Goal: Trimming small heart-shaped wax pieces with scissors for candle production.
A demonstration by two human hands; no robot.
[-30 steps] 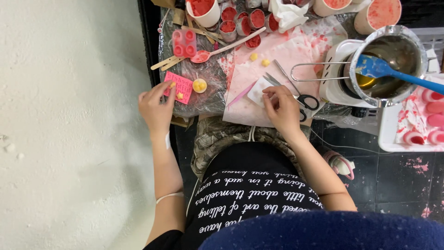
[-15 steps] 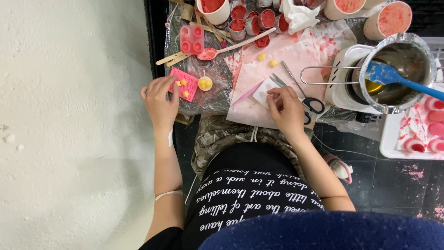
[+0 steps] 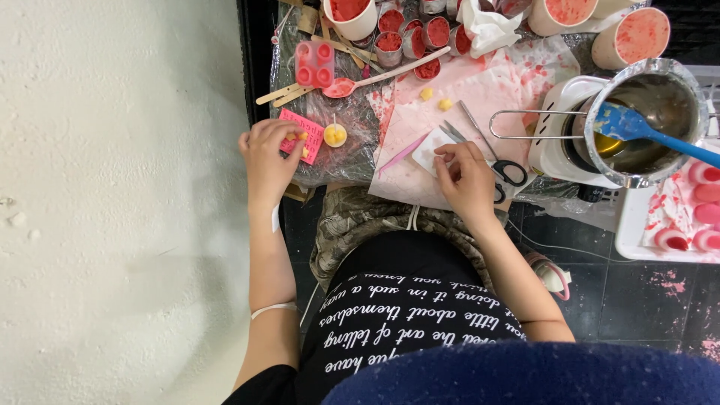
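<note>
Plastic sheeting, wrinkled and smeared pink, covers the low desk (image 3: 352, 161) in front of the seated person, with a white wall off to the left hand's side. The left hand (image 3: 266, 161) rests on a small pink mould (image 3: 309, 135), fingertips pinched on a tiny yellow piece at its edge. Just beyond that hand sits a little round yellow candle (image 3: 334, 135) with a short wick. That pale wax looks soft and easily dented, so a light pinch at the sides suits it better than a squeeze; the thin mould likely flexes and weighs next to nothing. Over to the right hand (image 3: 466, 178): fingers curled together, pressing on a small white square piece (image 3: 429, 148) that lies on stained pink paper (image 3: 487, 97). Whether it truly grips the piece cannot be told. Scissors (image 3: 501, 166) lie just past its knuckles, and a thin pink stick (image 3: 401, 154) lies between the two hands. Further out to the right, a metal pot (image 3: 645, 124) holds a blue spatula (image 3: 637, 129).
</note>
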